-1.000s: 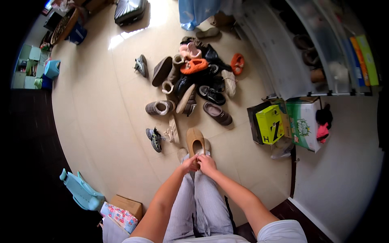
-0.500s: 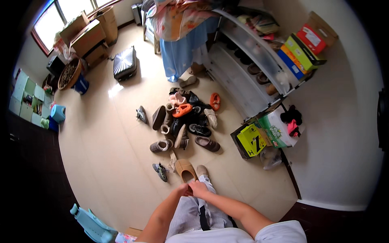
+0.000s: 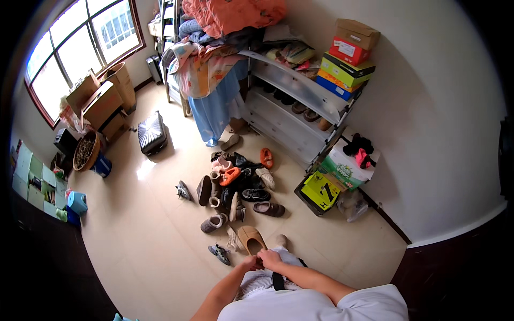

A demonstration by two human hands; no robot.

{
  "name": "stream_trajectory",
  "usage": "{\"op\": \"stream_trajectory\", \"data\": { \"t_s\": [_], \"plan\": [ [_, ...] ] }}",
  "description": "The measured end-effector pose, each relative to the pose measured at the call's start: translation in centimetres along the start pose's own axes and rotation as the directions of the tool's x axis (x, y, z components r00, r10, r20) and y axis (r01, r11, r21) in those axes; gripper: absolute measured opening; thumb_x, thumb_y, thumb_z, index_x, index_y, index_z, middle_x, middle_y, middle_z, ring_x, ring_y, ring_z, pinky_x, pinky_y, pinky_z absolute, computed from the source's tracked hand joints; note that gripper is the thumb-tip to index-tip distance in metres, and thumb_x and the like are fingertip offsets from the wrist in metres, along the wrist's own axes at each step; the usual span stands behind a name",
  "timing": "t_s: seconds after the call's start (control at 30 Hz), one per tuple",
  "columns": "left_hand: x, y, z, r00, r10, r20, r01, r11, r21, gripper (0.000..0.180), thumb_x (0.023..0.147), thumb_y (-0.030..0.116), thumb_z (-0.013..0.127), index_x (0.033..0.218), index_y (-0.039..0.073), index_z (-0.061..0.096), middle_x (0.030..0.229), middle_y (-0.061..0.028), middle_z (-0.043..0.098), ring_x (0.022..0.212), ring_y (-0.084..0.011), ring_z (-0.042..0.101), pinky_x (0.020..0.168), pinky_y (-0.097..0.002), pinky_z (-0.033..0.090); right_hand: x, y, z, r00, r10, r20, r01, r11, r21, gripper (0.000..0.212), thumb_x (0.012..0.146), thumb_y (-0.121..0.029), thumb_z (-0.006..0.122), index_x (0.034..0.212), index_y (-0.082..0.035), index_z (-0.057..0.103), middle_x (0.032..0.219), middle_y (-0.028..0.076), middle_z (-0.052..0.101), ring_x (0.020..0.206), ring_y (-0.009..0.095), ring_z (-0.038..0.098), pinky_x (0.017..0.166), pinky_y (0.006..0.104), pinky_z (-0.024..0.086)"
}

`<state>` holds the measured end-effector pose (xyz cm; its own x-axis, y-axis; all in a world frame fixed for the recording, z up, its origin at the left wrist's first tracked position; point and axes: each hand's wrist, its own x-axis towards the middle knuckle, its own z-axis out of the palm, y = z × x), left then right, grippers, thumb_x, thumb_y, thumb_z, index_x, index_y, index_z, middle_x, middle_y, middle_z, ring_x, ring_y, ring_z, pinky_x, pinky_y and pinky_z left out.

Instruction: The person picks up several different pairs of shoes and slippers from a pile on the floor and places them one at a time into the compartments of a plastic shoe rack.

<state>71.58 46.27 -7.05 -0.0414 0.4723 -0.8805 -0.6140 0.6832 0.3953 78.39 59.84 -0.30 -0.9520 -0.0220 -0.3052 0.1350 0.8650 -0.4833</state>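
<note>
Just in front of my body, a tan slip-on shoe [image 3: 248, 233] points away from me, its dark opening toward my hands. My left hand [image 3: 249, 262] and my right hand [image 3: 270, 260] meet at its heel end, fingers closed around the rim. Part of the fingers is hidden behind the hands. A grey sneaker [image 3: 219, 254] and a cream shoe [image 3: 234, 239] lie left of the tan shoe. Beyond them spreads a loose pile of footwear, with an orange shoe [image 3: 230, 175], a brown lined slipper [image 3: 214, 223] and a dark brown slipper [image 3: 269, 209].
A shoe rack [image 3: 289, 125] with translucent flaps stands by the wall, stacked shoe boxes [image 3: 347, 69] on top. A yellow-green box [image 3: 319, 191] and a plastic bag [image 3: 352, 205] sit at the right. A suitcase [image 3: 152, 134] and cardboard boxes [image 3: 103, 104] are farther left.
My view has tilted upward, bringing more of the window and bedding into sight. Both hands stay at the tan shoe's heel, and the pile looks the same.
</note>
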Motion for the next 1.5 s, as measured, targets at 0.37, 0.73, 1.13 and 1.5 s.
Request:
{"op": "stream_trajectory", "data": {
  "t_s": [0.37, 0.73, 1.13, 1.5],
  "plan": [
    [-1.1, 6.4, -1.8, 0.992, 0.035, -0.119, -0.013, 0.983, 0.184, 0.046, 0.092, 0.037, 0.028, 0.108, 0.01, 0.061, 0.084, -0.0073, 0.071, 0.077, -0.0177, 0.068, 0.062, -0.0302, 0.045, 1.6, 0.3, -2.6, 0.962, 0.018, -0.273, -0.027, 0.999, -0.031, 0.01, 0.077, -0.018, 0.056, 0.085, -0.013, 0.055, 0.088, 0.007, 0.057, 0.083, 0.028, 0.06, 0.064, 0.042, 0.051],
    [1.2, 9.3, -0.6, 0.999, -0.015, -0.033, 0.009, 0.988, -0.153, 0.049, 0.094, 0.038, 0.029, 0.116, 0.004, 0.055, 0.105, -0.0103, 0.066, 0.101, -0.0199, 0.061, 0.086, -0.0322, 0.042, 2.9, 5.0, -5.1, 0.942, -0.039, -0.334, 0.02, 0.998, -0.061, 0.005, 0.078, -0.013, 0.053, 0.083, -0.011, 0.055, 0.088, 0.006, 0.054, 0.083, 0.025, 0.058, 0.061, 0.039, 0.051],
    [4.7, 21.0, 5.1, 0.981, 0.119, -0.155, -0.161, 0.942, -0.295, 0.043, 0.093, 0.033, 0.033, 0.116, 0.002, 0.055, 0.108, -0.0121, 0.065, 0.105, -0.0227, 0.059, 0.094, -0.0331, 0.04, 6.1, 14.7, -13.9, 0.928, -0.061, -0.367, 0.039, 0.997, -0.067, 0.007, 0.078, -0.011, 0.055, 0.084, -0.01, 0.055, 0.09, 0.006, 0.054, 0.084, 0.026, 0.057, 0.064, 0.0394, 0.052],
    [7.7, 28.9, 10.5, 0.902, 0.237, -0.362, -0.29, 0.952, -0.099, 0.027, 0.09, 0.022, 0.043, 0.102, 0.002, 0.058, 0.091, -0.0101, 0.069, 0.078, -0.0255, 0.068, 0.074, -0.0341, 0.051, 7.2, 22.9, -18.5, 0.925, -0.051, -0.376, 0.045, 0.999, -0.023, 0.009, 0.077, -0.012, 0.056, 0.085, -0.011, 0.054, 0.092, 0.007, 0.054, 0.086, 0.027, 0.058, 0.064, 0.0412, 0.051]
  ]
}}
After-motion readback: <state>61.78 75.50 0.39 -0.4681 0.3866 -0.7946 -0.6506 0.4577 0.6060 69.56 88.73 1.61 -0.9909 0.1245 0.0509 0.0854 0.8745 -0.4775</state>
